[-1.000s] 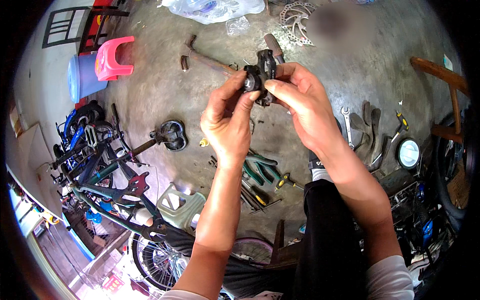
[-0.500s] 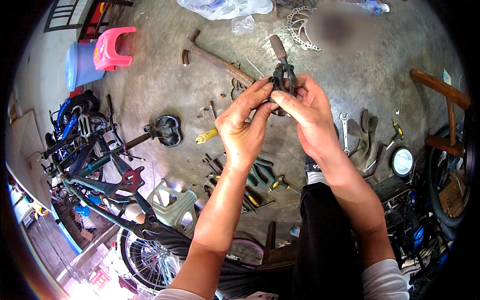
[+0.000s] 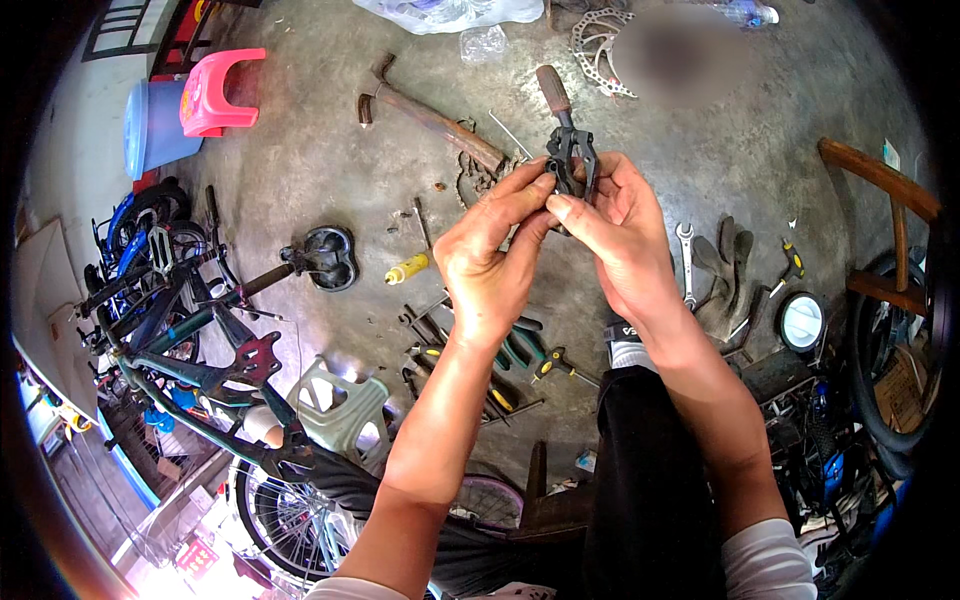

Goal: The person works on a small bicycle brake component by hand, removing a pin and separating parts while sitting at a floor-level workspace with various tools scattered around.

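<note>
Part, black, in upper centre of frame.
Left hand and right hand both grip it with closed fingers.

Grey concrete floor — hammer, wrench, brake disc, yellow-handled screwdriver.

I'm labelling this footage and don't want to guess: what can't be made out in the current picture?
All in the head view:
- Lower part of the black forked component: hidden by the bare left hand and right hand.
- Right side of the silver perforated metal disc: covered by a round blurred patch.
- Upper part of the translucent white plastic bag: cut off by the top edge.
</note>
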